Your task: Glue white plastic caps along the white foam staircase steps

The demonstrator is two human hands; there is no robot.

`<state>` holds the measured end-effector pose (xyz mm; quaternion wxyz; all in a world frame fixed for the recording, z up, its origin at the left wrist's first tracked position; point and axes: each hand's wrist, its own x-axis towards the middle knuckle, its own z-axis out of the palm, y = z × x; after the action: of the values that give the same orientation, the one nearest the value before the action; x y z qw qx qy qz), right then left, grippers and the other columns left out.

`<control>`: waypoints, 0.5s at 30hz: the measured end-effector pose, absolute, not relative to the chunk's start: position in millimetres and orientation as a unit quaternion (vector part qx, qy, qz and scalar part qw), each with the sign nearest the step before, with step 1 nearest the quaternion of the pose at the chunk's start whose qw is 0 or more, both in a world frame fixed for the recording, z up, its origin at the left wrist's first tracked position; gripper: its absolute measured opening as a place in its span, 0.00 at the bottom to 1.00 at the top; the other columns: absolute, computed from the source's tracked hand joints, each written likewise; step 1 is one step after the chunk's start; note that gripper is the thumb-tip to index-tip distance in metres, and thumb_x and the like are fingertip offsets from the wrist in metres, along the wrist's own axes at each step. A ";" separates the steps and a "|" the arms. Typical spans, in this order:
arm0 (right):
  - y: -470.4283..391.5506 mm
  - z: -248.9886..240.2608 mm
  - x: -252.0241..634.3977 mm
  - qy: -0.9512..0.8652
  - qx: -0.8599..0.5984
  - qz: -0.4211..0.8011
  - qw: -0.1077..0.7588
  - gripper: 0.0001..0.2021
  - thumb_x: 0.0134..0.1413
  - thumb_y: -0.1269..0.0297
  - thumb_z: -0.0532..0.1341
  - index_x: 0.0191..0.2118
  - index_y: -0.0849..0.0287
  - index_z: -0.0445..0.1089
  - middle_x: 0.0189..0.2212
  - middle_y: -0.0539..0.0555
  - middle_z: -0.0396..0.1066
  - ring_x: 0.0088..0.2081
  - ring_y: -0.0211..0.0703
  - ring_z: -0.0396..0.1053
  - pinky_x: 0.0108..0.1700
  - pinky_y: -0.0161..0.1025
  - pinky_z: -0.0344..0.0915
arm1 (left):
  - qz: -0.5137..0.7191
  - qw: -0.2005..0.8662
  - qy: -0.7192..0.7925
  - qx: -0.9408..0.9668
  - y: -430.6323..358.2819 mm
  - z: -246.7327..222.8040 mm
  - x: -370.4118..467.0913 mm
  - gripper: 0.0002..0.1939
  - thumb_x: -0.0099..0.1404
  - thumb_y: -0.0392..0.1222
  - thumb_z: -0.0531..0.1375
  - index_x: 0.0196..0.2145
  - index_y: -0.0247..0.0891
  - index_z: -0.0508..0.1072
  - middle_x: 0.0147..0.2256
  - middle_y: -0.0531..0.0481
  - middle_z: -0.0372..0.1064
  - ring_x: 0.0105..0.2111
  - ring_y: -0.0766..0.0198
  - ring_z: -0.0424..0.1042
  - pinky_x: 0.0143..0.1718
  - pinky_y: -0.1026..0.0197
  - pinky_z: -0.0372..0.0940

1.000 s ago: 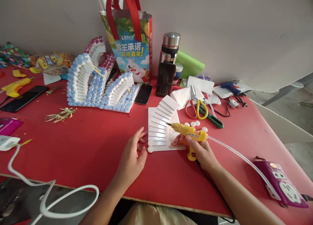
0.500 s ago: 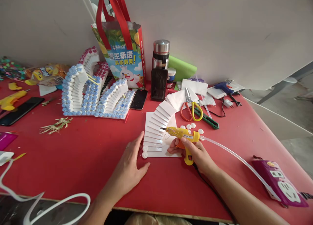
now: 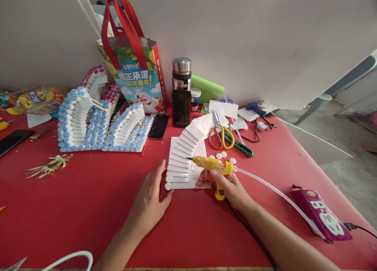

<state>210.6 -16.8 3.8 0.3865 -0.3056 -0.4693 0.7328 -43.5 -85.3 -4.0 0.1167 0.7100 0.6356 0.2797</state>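
My right hand [image 3: 234, 190] is wrapped round a yellow hot glue gun [image 3: 210, 163], its fingers at the orange trigger. The nozzle points left, over a curved row of overlapping white strips [image 3: 178, 155]. These lie on a white board [image 3: 194, 181] with a partly hidden pen line. Beside the board's left edge, my left hand [image 3: 149, 196] rests with fingers stretched and thumb apart, holding nothing. Two small white discs [image 3: 168, 179] sit at the near left end of the strips, close to the left fingertips. Several loose discs [image 3: 224, 154] lie behind the gun.
Scissors [image 3: 221, 134] and a green utility knife [image 3: 240, 145] lie behind the gun. A clear glue stick [image 3: 265, 180] trails towards a purple power strip [image 3: 322, 216]. Blue-and-white curved models [image 3: 88, 121], a phone [image 3: 159, 126], a shopping bag [image 3: 138, 74] and a thermos [image 3: 181, 72] stand at the back left.
The camera view has swung to the right, so everything sits further left in the picture. Both hands and the glue gun keep nearly the same places over the board.
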 end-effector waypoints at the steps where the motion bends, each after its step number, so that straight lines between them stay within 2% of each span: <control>1: -16.5 3.9 211.7 -0.473 -0.303 0.730 0.389 0.14 0.66 0.53 0.59 0.39 0.58 0.73 0.39 0.56 0.76 0.41 0.47 0.76 0.48 0.49 0.73 | 0.278 0.113 0.635 0.712 -84.7 -3.3 -43.3 0.40 0.69 0.40 0.58 0.72 0.48 0.44 0.56 0.39 0.68 0.50 0.51 0.72 0.50 0.48 0.71; 5: -15.2 5.7 216.6 -0.488 -0.304 0.714 0.400 0.14 0.68 0.54 0.57 0.40 0.58 0.73 0.40 0.56 0.74 0.39 0.46 0.75 0.45 0.48 0.74 | 0.267 0.099 0.636 0.717 -83.3 -1.4 -40.9 0.41 0.68 0.41 0.59 0.72 0.48 0.43 0.56 0.39 0.69 0.51 0.49 0.71 0.50 0.47 0.70; 11: -10.2 11.9 226.2 -0.499 -0.321 0.678 0.434 0.13 0.68 0.53 0.57 0.40 0.57 0.72 0.40 0.55 0.75 0.31 0.41 0.73 0.38 0.44 0.71 | 0.261 0.087 0.638 0.719 -81.3 -2.3 -41.2 0.40 0.69 0.41 0.58 0.72 0.47 0.43 0.57 0.38 0.67 0.53 0.49 0.71 0.51 0.47 0.70; 15: -2.2 13.7 237.2 -0.478 -0.371 0.621 0.498 0.14 0.66 0.52 0.59 0.38 0.57 0.73 0.40 0.56 0.76 0.29 0.41 0.72 0.36 0.43 0.69 | 0.252 0.071 0.638 0.724 -77.2 -1.4 -37.3 0.41 0.69 0.42 0.59 0.72 0.45 0.43 0.57 0.38 0.68 0.52 0.48 0.71 0.50 0.46 0.70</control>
<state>237.2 -2.2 13.7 0.4983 -0.3715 -0.4781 0.6206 -37.3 -77.2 -1.4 0.0708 0.7241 0.6382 0.2517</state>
